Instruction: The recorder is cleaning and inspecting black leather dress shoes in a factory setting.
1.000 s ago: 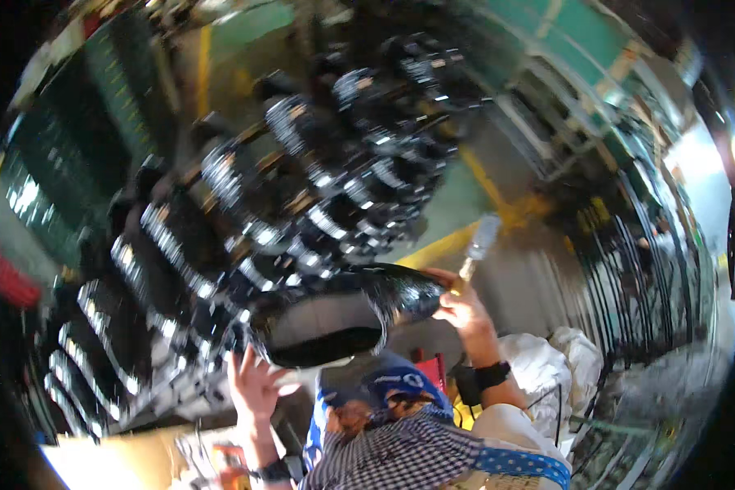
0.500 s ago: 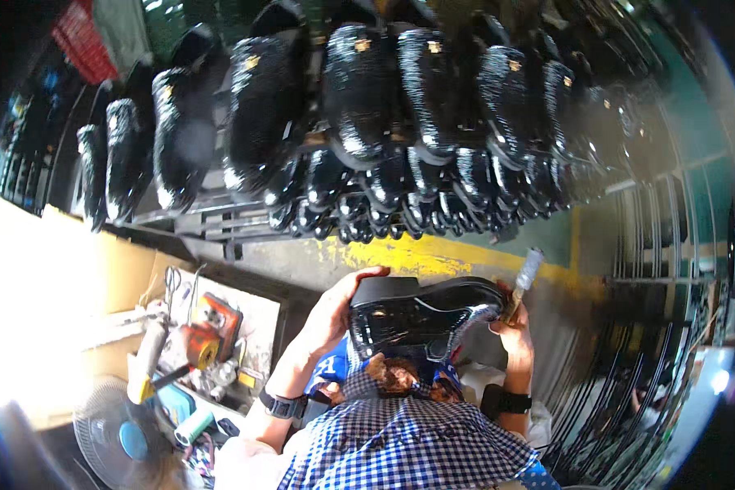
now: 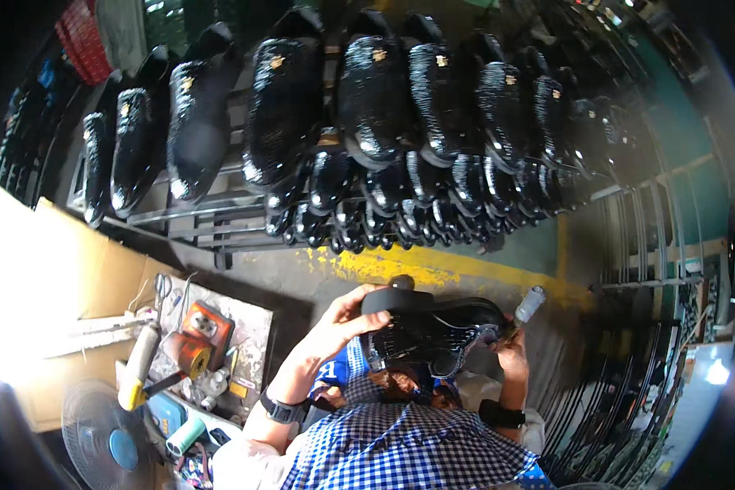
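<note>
One black shoe point(image 3: 416, 347) is held in front of the checked cloth point(image 3: 408, 445), its heel block and sole edge facing away from the body. Its opening, plain a second ago, is now largely turned from view. The heel is clasped by the left hand point(image 3: 343, 327), whose thumb is newly laid across it. What looks like a brush point(image 3: 531, 305) is held by the right hand point(image 3: 512, 351), fingers drawn narrow, beside the other end; whether the shoe is also pinched there cannot be told. A steadier hold seems to be gained, so positioning is judged to be under way.
</note>
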The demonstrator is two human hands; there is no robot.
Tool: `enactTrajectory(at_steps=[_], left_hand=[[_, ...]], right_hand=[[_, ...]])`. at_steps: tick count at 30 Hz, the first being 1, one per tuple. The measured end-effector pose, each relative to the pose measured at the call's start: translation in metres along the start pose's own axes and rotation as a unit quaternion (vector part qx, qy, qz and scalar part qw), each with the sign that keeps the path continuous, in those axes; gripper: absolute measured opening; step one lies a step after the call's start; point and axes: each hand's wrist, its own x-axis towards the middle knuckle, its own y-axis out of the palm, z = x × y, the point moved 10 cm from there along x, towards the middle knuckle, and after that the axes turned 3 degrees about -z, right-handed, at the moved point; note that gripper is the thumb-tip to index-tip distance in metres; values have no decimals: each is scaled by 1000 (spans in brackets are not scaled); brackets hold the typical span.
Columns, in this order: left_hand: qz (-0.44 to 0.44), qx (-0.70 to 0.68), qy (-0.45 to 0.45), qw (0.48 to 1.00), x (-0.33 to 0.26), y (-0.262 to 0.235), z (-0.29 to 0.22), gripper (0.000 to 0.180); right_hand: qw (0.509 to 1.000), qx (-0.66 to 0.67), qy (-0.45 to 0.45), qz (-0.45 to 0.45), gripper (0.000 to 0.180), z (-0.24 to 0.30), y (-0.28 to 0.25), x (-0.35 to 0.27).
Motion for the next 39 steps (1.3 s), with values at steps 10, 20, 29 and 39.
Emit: enactTrajectory(at_steps=[10, 20, 29, 39], left_hand=[[-86, -82, -7, 993, 13, -18, 10, 58], [-316, -274, -8, 908, 7, -94, 111, 33], [-324, -231, -16, 917, 100, 3, 127, 32], [-393, -222, -37, 892, 95, 0, 154, 34]], right_hand=[[909, 372, -143, -126, 33, 48, -63, 23], [877, 258, -302, -271, 27, 253, -172, 159], [913, 93, -198, -345, 36, 273, -218, 260], [938, 73, -156, -301, 38, 307, -267, 302]])
